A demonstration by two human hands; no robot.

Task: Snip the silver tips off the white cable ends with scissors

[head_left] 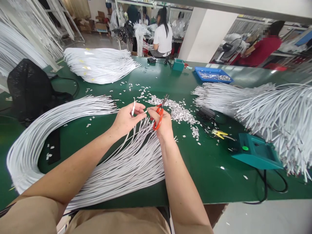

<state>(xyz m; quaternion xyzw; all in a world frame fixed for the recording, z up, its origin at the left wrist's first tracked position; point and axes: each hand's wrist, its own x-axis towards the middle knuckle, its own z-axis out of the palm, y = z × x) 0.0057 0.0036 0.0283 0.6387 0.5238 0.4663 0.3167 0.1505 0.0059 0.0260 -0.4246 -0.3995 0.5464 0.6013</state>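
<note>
My left hand pinches a white cable near its end, and a short stub of it stands up past the fingers. Facing it, my right hand has red-handled scissors hooked in it, blades pointing up and away. The right thumb and forefinger meet at the thin tip held between both hands. Below the wrists spreads a loose bundle of white cables, which curves round to the left. Small silvery-white pieces lie heaped just beyond the right hand.
Another cable bundle lies at the back left, more cables at the right. A teal device, yellow-handled pliers and a blue tray share the green table. A black bag sits left. People work behind.
</note>
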